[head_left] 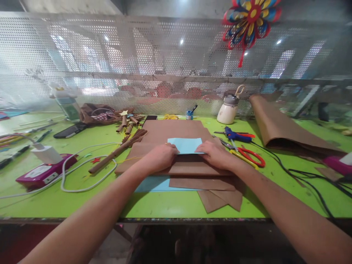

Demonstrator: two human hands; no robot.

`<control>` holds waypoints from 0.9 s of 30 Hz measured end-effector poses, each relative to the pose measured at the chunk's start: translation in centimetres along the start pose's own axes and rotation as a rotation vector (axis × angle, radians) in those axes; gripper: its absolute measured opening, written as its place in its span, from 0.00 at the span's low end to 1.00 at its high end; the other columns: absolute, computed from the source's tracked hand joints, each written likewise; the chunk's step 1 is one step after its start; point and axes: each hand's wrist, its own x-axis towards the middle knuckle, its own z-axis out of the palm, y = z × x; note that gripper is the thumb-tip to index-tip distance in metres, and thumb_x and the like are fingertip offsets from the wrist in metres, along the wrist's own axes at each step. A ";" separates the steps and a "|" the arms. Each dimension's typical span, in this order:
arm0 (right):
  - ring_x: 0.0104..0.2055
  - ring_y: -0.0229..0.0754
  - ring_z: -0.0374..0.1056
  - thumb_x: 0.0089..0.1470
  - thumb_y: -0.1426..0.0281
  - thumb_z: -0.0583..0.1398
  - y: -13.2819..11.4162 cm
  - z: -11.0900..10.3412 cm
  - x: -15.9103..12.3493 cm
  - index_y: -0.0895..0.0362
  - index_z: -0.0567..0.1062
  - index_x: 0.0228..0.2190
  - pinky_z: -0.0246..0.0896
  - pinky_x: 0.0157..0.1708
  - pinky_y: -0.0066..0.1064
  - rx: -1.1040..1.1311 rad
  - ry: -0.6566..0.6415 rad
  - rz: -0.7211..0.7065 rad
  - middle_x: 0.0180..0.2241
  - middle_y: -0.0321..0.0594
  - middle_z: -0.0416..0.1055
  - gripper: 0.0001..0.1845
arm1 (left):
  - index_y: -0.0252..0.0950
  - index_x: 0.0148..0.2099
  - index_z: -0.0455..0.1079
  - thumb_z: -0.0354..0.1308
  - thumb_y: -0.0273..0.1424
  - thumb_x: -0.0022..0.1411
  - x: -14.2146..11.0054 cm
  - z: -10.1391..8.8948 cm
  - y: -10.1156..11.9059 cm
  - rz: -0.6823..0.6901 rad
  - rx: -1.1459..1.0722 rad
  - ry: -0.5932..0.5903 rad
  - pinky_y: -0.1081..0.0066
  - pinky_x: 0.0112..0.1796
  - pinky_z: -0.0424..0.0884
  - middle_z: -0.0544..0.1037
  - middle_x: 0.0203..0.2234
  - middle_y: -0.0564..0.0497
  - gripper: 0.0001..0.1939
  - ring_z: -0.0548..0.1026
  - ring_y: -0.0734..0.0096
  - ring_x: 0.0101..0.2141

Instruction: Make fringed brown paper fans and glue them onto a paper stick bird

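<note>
A small light-blue sheet of paper (186, 145) lies over a stack of brown paper (170, 128) in front of me. My left hand (165, 157) pinches its near left corner, fingers closed. At the near right corner, my right hand (215, 154) grips the same sheet between thumb and fingers. The near edge of the blue paper looks folded or slightly raised between the hands. More light-blue paper (152, 184) shows under the front of the brown stack, beside cut brown pieces (217, 200).
Red-handled scissors (254, 157) and a blue glue gun (238, 135) lie right of the stack. On the left are a rolled brown paper stick (115, 154), a purple power strip (46, 170) with a white cable, and a phone (70, 130). A white bottle (227, 110) stands behind.
</note>
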 end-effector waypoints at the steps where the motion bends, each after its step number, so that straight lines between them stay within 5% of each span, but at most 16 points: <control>1: 0.45 0.44 0.63 0.54 0.75 0.50 0.1 -0.3 0.0 0.56 0.75 0.38 0.55 0.46 0.33 0.016 0.001 0.012 0.40 0.43 0.72 0.15 | 0.34 0.36 0.72 0.46 0.27 0.58 0.0 -0.2 0.0 -0.011 -0.009 -0.005 0.70 0.41 0.66 0.75 0.33 0.45 0.13 0.72 0.67 0.36; 11: 0.36 0.41 0.65 0.56 0.69 0.50 -1.0 -3.7 -2.0 0.57 0.75 0.31 0.58 0.39 0.30 0.195 -0.164 -0.047 0.34 0.40 0.73 0.14 | 0.35 0.31 0.70 0.44 0.31 0.60 -1.1 -2.0 0.5 -0.043 -0.048 -0.105 0.72 0.28 0.60 0.74 0.23 0.48 0.14 0.68 0.70 0.24; 15: 0.31 0.38 0.63 0.54 0.67 0.52 0.0 -2.7 -1.3 0.59 0.74 0.29 0.58 0.34 0.28 0.356 -0.160 0.030 0.29 0.38 0.71 0.12 | 0.34 0.31 0.70 0.44 0.33 0.59 -0.4 -0.9 -0.9 -0.126 -0.240 -0.092 0.74 0.27 0.59 0.74 0.23 0.50 0.14 0.67 0.73 0.23; 20: 0.21 0.33 0.60 0.47 0.67 0.58 1.4 -0.6 -0.1 0.62 0.72 0.37 0.55 0.21 0.25 0.573 -0.060 0.292 0.21 0.33 0.65 0.15 | 0.34 0.39 0.71 0.49 0.34 0.56 0.5 0.6 -2.0 -0.214 -0.372 0.004 0.73 0.34 0.64 0.76 0.32 0.50 0.14 0.71 0.69 0.31; 27: 0.23 0.35 0.62 0.46 0.66 0.60 1.8 0.5 0.1 0.57 0.64 0.51 0.56 0.24 0.25 0.478 0.023 0.368 0.22 0.32 0.65 0.29 | 0.35 0.58 0.56 0.57 0.36 0.49 0.8 1.5 -1.9 -0.405 -0.379 0.136 0.67 0.40 0.67 0.74 0.38 0.45 0.33 0.73 0.62 0.39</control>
